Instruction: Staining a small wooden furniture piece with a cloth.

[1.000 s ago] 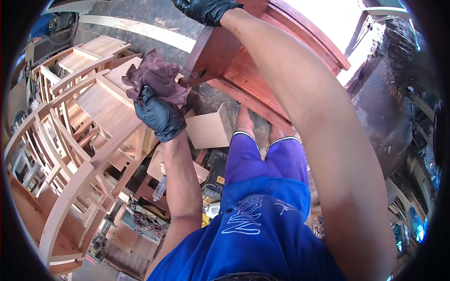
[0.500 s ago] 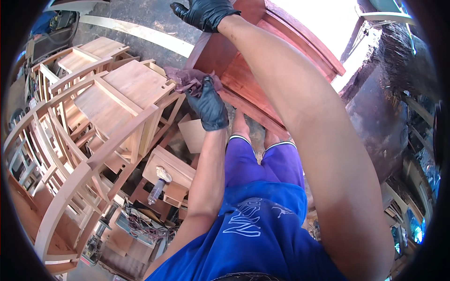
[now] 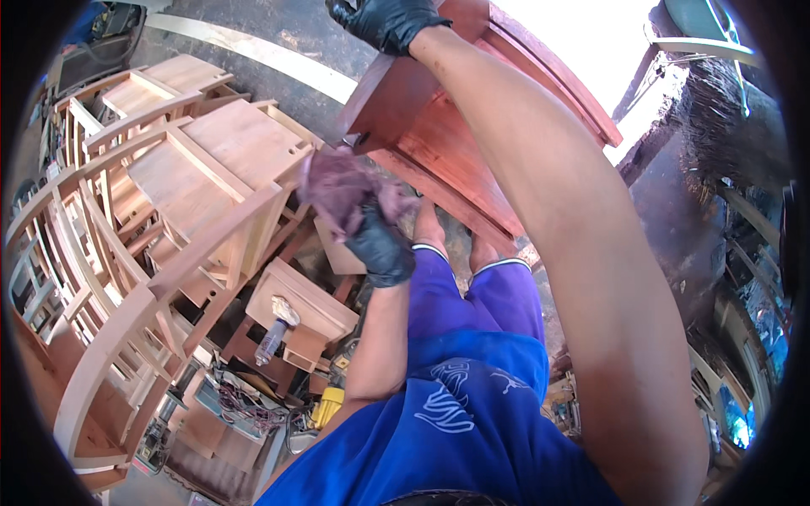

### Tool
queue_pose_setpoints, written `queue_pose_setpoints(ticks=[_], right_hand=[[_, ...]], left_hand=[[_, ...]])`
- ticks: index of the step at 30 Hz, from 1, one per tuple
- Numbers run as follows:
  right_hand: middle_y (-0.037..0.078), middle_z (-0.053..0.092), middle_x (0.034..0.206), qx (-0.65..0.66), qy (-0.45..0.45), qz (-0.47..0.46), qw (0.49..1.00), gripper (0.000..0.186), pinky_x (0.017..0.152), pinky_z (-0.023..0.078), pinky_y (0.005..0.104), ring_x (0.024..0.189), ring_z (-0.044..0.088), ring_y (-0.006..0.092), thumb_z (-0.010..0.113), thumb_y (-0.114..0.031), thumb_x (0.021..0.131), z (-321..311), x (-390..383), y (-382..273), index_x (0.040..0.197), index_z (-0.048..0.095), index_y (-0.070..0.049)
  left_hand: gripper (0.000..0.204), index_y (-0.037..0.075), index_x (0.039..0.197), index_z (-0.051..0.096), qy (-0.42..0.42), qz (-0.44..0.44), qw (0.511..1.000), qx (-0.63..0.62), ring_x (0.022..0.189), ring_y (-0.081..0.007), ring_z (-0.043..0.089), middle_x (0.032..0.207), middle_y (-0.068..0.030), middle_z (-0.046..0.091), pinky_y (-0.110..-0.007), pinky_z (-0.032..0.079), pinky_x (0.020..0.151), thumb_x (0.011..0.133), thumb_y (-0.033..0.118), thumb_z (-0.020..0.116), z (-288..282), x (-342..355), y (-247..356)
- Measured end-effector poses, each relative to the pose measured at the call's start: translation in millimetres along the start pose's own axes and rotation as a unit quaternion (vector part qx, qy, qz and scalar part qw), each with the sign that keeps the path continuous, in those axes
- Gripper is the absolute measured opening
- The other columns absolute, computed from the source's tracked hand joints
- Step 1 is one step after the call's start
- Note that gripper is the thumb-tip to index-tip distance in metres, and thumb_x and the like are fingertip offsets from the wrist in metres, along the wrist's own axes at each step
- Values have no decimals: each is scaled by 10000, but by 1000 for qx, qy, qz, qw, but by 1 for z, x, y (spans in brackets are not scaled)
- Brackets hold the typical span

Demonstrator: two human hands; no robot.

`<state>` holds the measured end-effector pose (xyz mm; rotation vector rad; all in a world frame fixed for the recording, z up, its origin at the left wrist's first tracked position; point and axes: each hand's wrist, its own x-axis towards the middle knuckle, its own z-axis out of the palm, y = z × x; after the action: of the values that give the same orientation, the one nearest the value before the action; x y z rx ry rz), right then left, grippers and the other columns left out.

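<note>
My left hand (image 3: 381, 244), in a black glove, grips a crumpled purple-brown rag (image 3: 344, 187). The cloth hangs loosely beyond the fingers, close to the near left corner of a red-stained wooden furniture piece (image 3: 439, 135). This piece has raised edges around a glossy panel. My right hand (image 3: 388, 24), also gloved in black, is at the top edge of the view, over the far left part of the red piece. One digit stretches out to the left, and the other fingertips are partly cut off. Whether that hand touches the wood is unclear.
Unfinished pale wooden frames with curved rails (image 3: 228, 156) crowd the left side. Below them are a wooden box (image 3: 314, 295), a spray can (image 3: 272, 341), tangled cables (image 3: 245, 401) and a yellow object (image 3: 327, 408). A pale strip (image 3: 261, 52) lies on the floor behind.
My left hand has drawn back toward my body with the rag, which now hangs more spread out and apart from the red piece's edge. The right hand has shifted slightly right and up.
</note>
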<state>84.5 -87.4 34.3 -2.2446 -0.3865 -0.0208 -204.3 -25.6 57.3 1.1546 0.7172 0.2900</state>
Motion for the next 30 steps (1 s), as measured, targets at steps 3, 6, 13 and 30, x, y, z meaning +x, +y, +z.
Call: queue_pose_setpoints(ticks=[3,6,13,30], right_hand=[[275,690,1078,-9,-5,16,1000,592,915,523,463,1014,671,405,575,-449,906,1,-4,-4,1275,603,14],[269,697,1051,-11,-2,10,1000,569,909,525,462,993,677,404,590,-439,905,-5,0,-7,1258,606,7],[250,713,963,-48,17,-16,999,534,860,537,475,932,687,405,606,-438,907,8,2,1,1225,617,-9],[25,574,635,8,47,-24,999,262,563,451,308,589,516,114,726,-159,899,28,2,-1,1104,659,-9]], left_hand=[[170,-4,1116,600,76,45,996,-3,778,-183,659,966,-110,640,-324,607,650,976,94,606,7,5,16],[214,-35,1143,546,69,52,996,-5,722,-180,615,862,-95,602,-370,620,608,950,28,615,11,27,4],[459,6,1254,500,48,143,988,46,739,-135,586,977,-66,592,-343,630,559,848,-124,669,30,74,-64],[377,-32,1219,587,64,149,918,361,981,-246,670,1101,-142,672,-357,535,861,913,142,722,-97,-26,-34]])
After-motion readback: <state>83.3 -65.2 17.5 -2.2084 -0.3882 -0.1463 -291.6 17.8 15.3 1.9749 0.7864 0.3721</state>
